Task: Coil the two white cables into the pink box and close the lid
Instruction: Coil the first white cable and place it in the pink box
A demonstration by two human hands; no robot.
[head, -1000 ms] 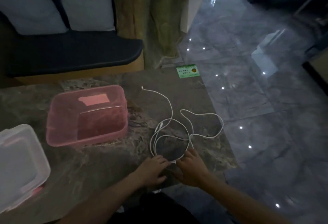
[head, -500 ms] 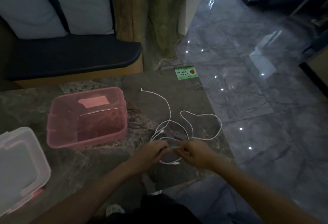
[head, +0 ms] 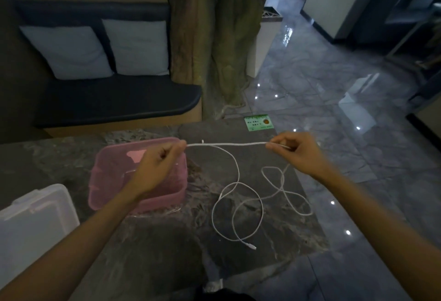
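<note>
A white cable (head: 226,144) is stretched taut and level between my two hands above the table. My left hand (head: 157,167) pinches one end over the open pink box (head: 107,176). My right hand (head: 296,151) pinches the other part, and the cable's slack drops from it to the table. Loose white cable loops (head: 250,200) lie tangled on the marble table (head: 167,241) right of the box, with a plug end (head: 250,245) near the front. I cannot tell the two cables apart in the tangle. The clear lid (head: 33,219) lies at the far left.
A green card (head: 259,122) lies at the table's far right corner. Behind the table are a dark bench (head: 119,102) with two grey cushions and a tree-trunk pillar (head: 210,38). Glossy floor lies beyond the table's right edge.
Both hands rose from the table's front edge with a cable and moved apart, pulling a length straight. The loops on the table loosened and spread. The camera view tilted upward.
</note>
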